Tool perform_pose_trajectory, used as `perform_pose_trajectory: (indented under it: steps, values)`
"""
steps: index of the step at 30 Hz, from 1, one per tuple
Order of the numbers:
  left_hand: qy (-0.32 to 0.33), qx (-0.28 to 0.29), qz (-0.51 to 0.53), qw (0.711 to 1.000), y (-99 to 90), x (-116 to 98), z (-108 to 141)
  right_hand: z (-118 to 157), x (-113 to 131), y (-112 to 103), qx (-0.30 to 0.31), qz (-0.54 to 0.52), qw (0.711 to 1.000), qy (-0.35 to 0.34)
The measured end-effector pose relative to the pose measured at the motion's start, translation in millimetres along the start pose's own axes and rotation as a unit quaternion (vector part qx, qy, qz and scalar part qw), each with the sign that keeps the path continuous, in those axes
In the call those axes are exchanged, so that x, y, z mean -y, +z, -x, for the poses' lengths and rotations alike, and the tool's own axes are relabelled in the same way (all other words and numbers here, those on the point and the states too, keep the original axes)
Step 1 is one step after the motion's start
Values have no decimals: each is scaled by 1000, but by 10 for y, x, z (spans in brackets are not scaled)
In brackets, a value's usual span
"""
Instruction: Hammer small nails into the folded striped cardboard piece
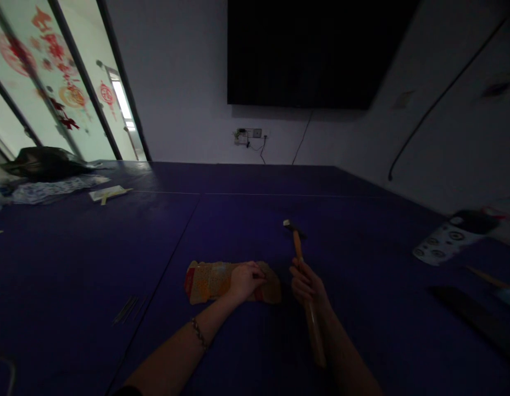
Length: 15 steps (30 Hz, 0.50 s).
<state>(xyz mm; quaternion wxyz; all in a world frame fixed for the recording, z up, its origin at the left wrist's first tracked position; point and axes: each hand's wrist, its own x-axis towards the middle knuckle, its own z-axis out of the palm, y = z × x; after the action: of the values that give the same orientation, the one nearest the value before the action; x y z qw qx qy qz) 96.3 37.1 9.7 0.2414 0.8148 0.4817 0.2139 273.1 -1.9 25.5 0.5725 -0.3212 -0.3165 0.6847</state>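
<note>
My right hand (pixel 308 286) is wrapped round the wooden handle of a hammer (pixel 297 242), its head pointing up and away from me above the dark blue table. Against the right part of a flat, yellowish patterned piece (pixel 209 281) with red at its end rests my left hand (pixel 247 280). The fingers of that hand are pinched together, and whatever they hold is too small and dark to make out. Several thin metal rods or nails (pixel 126 309) lie on the table to the left.
A dark blue table (pixel 164 236) fills the space ahead. At the right lie a white patterned container (pixel 448 242) and a dark flat strip (pixel 473 316). Far left are a dark bag (pixel 44 162) and a white packet (pixel 109 192). A television (pixel 316 52) hangs on the wall.
</note>
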Motion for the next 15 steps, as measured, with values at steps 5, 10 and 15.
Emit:
perform_pose_trajectory:
  steps: [5, 10, 15]
  values:
    - [-1, -3, -6, 1000, 6, -13, 0, 312, 149, 333, -54, 133, 989, -48]
    - [-2, -2, 2, 1000, 3, -35, 10, 880, -54, 625, -178, 237, 954, -35]
    - [-7, -2, 8, 1000, -8, -56, 12, 1109, -304, 741, -216, 252, 943, 13]
